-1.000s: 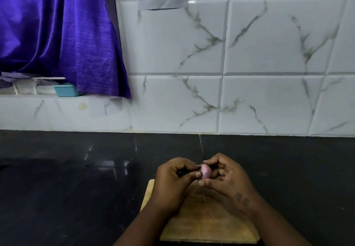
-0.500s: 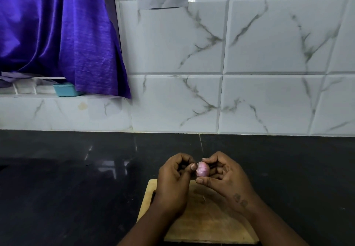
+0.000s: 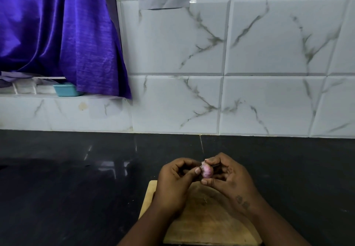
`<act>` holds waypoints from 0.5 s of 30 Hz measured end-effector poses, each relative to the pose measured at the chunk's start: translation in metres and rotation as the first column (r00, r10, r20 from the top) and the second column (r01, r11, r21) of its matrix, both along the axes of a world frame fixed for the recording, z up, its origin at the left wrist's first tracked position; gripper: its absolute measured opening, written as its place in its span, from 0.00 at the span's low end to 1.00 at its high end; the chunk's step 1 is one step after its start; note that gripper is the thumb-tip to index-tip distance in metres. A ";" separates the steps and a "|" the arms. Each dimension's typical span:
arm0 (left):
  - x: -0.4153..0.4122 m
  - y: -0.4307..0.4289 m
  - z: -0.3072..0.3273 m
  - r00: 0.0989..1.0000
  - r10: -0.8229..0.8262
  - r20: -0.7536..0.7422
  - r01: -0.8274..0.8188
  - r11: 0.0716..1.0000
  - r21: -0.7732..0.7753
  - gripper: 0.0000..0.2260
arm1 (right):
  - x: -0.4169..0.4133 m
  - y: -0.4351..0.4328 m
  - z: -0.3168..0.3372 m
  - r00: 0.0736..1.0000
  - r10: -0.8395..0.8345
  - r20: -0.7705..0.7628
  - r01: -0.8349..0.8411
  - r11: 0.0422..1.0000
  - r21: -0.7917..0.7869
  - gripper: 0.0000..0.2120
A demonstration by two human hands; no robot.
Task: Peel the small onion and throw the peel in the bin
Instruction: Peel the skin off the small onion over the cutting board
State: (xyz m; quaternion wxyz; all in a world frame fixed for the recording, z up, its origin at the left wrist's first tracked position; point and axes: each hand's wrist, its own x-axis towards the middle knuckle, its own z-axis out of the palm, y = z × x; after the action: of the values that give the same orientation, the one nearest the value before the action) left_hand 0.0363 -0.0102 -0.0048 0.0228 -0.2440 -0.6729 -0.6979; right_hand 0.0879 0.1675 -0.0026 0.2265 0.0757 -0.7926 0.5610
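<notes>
A small pink-purple onion [image 3: 206,171] is held in the air above the far end of a wooden cutting board [image 3: 207,220]. My right hand [image 3: 228,178] grips it between thumb and fingers. My left hand [image 3: 175,182] is curled beside it, its thumb tip pressing on the onion's left side. A pale bit of skin shows at the onion's top. No bin is in view.
The board lies on a black counter [image 3: 76,188] against a white marble-tiled wall [image 3: 269,101]. A purple curtain [image 3: 57,34] hangs at the upper left, with a small teal tub [image 3: 66,90] on the ledge beneath it.
Both hands have lifted slightly and shifted away from me with the onion. More of the pink onion shows now, and the left thumb has slid along its side.
</notes>
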 end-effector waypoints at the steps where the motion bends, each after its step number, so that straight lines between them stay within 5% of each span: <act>1: -0.002 0.000 -0.001 1.000 0.006 0.011 -0.006 1.000 -0.009 0.08 | 0.000 0.000 0.000 1.000 -0.003 0.007 0.003 1.000 0.026 0.19; 8: -0.005 -0.004 -0.004 0.974 -0.055 0.221 0.036 0.996 0.086 0.04 | -0.002 0.000 -0.001 0.999 -0.029 -0.046 0.035 0.989 0.144 0.17; 15: -0.003 0.000 -0.006 0.991 -0.051 0.126 0.037 0.993 0.113 0.07 | -0.001 -0.002 -0.001 0.998 -0.024 -0.059 0.029 0.996 0.087 0.18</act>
State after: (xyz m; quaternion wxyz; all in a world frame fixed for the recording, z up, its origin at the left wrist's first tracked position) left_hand 0.0335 -0.0098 -0.0111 -0.0228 -0.2116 -0.6279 -0.7486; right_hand 0.0873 0.1660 -0.0038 0.2533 0.0913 -0.8104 0.5203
